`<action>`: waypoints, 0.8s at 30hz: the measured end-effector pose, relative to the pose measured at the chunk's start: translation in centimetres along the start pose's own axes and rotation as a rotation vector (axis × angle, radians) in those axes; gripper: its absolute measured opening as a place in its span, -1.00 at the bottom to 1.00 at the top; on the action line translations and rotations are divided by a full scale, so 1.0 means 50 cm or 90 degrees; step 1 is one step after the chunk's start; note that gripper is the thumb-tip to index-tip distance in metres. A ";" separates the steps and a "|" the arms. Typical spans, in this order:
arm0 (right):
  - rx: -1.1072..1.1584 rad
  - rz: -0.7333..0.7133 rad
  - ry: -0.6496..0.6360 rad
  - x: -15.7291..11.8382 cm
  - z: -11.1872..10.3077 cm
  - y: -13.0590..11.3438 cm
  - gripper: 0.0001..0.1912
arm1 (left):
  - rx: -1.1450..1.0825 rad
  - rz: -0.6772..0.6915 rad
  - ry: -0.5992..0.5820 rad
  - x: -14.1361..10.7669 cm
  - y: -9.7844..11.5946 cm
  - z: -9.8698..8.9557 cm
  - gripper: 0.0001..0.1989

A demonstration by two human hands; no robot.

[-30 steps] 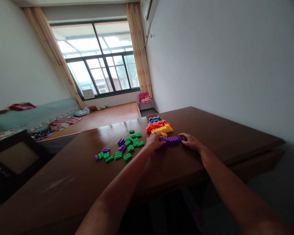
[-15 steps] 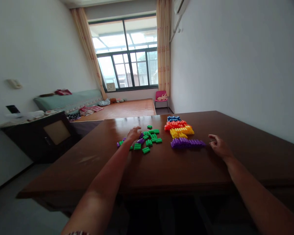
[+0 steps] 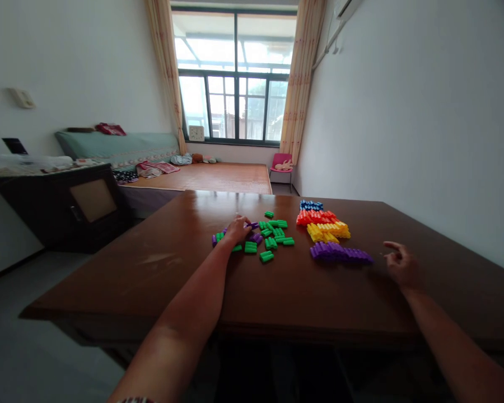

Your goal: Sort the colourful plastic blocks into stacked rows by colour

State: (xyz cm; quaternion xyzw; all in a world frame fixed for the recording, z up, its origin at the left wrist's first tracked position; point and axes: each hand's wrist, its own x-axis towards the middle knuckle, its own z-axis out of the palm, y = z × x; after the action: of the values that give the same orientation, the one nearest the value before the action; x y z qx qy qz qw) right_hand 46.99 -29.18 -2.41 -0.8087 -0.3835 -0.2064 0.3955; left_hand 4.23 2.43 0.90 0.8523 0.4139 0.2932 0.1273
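Observation:
My left hand (image 3: 237,228) reaches into a loose pile of green pieces (image 3: 251,247) and purple pieces (image 3: 256,238); its fingertips meet at a purple piece (image 3: 251,225). To the right, my right hand (image 3: 399,262) hovers over the table with its fingers apart and nothing in them, just beyond the end of a purple row (image 3: 340,253). Behind that row lie grouped yellow pieces (image 3: 328,231), red pieces (image 3: 317,217) and, farthest back, blue pieces (image 3: 311,205).
The brown table (image 3: 172,285) spans the foreground. Behind it are a bed (image 3: 227,176) and a pink chair (image 3: 281,162) below a window. A dark cabinet (image 3: 94,201) stands at the left.
The view has turned, shifting the pieces rightward. My left hand's fingers have come down and closed at a purple piece. My right hand has moved slightly away from the purple row.

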 end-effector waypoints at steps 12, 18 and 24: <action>0.226 -0.415 -0.393 -0.064 0.169 -0.592 -0.66 | -0.105 -0.176 0.104 -0.014 0.014 -0.030 -0.78; 0.061 -0.328 -0.565 -0.090 0.285 -0.698 -0.70 | -0.101 -0.130 0.093 -0.027 0.007 -0.026 -0.65; 0.154 -0.392 -0.447 -0.074 0.259 -0.669 -0.62 | -0.216 -0.148 0.109 -0.009 -0.009 -0.012 -0.68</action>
State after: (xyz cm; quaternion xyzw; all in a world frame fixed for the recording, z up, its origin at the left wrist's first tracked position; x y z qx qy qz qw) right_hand 18.89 -7.38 3.55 -0.6265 -0.7369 0.0176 0.2534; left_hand 3.38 2.35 1.00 0.7375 0.4633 0.4133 0.2659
